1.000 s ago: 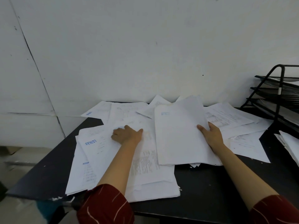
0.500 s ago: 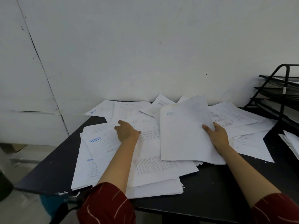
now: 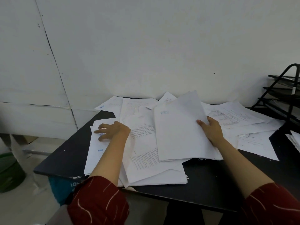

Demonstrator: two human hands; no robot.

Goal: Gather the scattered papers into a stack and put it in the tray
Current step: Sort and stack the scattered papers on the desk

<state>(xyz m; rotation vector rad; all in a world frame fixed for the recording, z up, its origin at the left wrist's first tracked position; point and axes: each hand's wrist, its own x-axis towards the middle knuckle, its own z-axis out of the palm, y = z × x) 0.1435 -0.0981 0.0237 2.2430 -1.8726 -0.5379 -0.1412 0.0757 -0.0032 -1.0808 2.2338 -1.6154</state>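
Dim, even light; soft focus; wide-angle bending at edges

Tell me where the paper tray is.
In the head view the black tiered tray stands at the table's far right edge, against the wall, beyond the scattered papers.

A black table [image 3: 203, 184] stands against a white wall [image 3: 146, 46], a green bin [image 3: 9, 172] beside it.

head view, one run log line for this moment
right hand: holds white paper stack | left hand: flat on loose sheets | black wire tray: not reached
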